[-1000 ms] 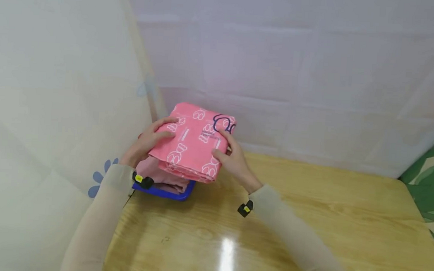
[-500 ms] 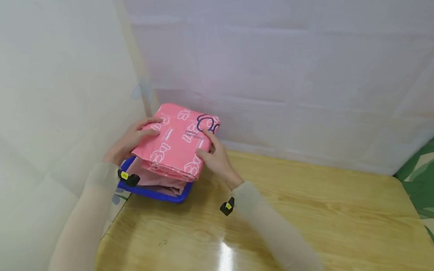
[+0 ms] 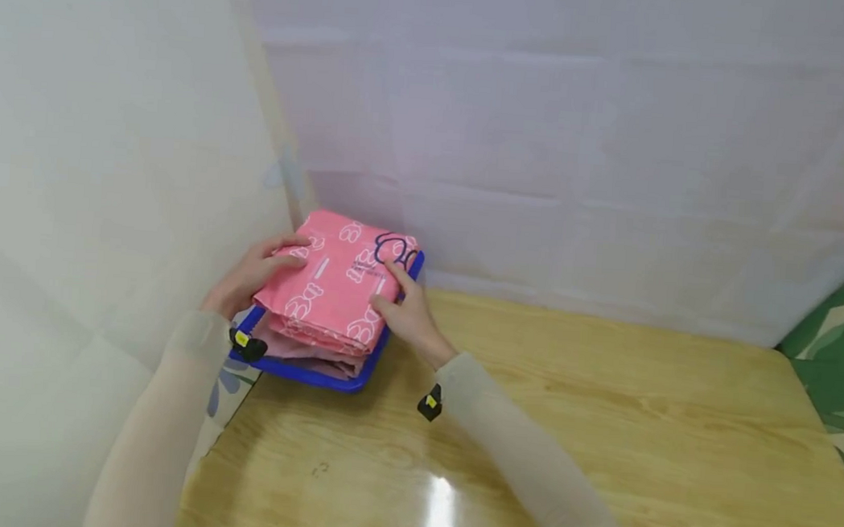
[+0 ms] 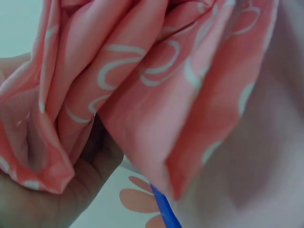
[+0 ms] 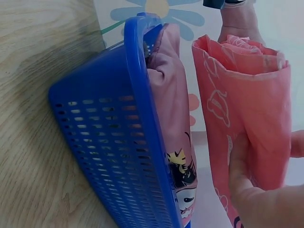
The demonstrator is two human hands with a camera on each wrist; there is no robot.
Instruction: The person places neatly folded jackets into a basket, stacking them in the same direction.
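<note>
A folded bright pink cloth with white cartoon outlines and a dark blue figure is held between both hands. My left hand grips its left side, and folds of the cloth fill much of the left wrist view. On the opposite side my right hand pinches the edge, thumb and fingers on either face. Below lies a blue plastic basket with slotted walls, holding a paler pink folded cloth with a cartoon print. A gap shows between the two cloths in the right wrist view.
The basket stands on a wooden table, close to the left corner. A pale sheet hangs along the left, and another closes off the back. Green leaf-patterned fabric borders the right.
Both hands have carried the bright pink cloth left and slightly down, over the basket. More of the basket's right rim now shows beside it. The grip looks the same.
</note>
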